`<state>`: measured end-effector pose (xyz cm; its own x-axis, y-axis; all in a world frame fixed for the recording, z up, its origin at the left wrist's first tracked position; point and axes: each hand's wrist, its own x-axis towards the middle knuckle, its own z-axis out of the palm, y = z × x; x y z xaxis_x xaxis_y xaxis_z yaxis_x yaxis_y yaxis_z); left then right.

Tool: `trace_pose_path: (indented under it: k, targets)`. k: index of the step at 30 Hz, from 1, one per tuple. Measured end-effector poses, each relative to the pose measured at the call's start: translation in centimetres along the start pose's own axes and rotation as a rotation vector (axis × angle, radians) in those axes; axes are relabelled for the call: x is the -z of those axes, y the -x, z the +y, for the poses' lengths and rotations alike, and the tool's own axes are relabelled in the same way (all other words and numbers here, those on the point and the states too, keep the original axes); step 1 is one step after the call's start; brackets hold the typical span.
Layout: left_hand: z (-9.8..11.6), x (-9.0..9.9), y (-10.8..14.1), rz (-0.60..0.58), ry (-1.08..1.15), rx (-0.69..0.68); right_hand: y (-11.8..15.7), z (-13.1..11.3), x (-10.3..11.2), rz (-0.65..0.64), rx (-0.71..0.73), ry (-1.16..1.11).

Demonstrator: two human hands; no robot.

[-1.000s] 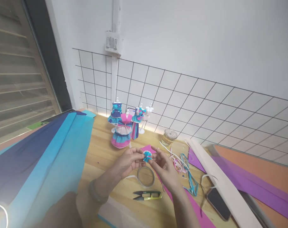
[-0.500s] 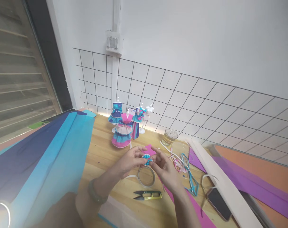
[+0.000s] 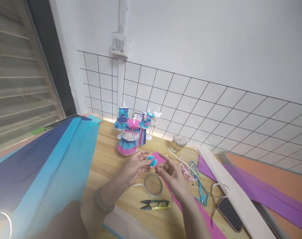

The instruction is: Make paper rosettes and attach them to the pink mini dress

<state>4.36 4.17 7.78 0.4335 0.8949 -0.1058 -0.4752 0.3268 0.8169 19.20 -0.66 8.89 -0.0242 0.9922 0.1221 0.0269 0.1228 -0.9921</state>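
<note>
Left hand point(image 3: 138, 168) pinches blue folded fan point(image 3: 153, 161); right hand point(image 3: 173, 173) curled at fan's four o'clock, can't tell if holding. Maybe shaping fan; next move needs soft, steady fingers.

We see a round, pleated turquoise paper rosette point(image 3: 154, 163), seemingly white-rimmed. Our flat magenta paper piece point(image 3: 159, 158) is plain.

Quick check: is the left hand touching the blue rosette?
Touching: the head view shows the left hand gripping the rosette at its edge, thumb over its face.
</note>
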Motion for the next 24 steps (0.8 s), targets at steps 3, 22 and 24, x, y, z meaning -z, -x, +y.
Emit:
trace_pose_path:
  k: [3, 22, 24]
  targets:
    - [0.1, -0.2, 0.1, 0.031, -0.022, -0.027, 0.0, 0.0, -0.2, -0.003, -0.038, -0.017]
    - [-0.1, -0.4, 0.1, 0.085, -0.099, -0.128, -0.3, 1.1, -0.5, 0.043, -0.019, -0.043]
    - [-0.1, -0.4, 0.1, 0.086, -0.106, -0.122, -0.3, 1.0, -0.6, 0.052, -0.025, -0.043]
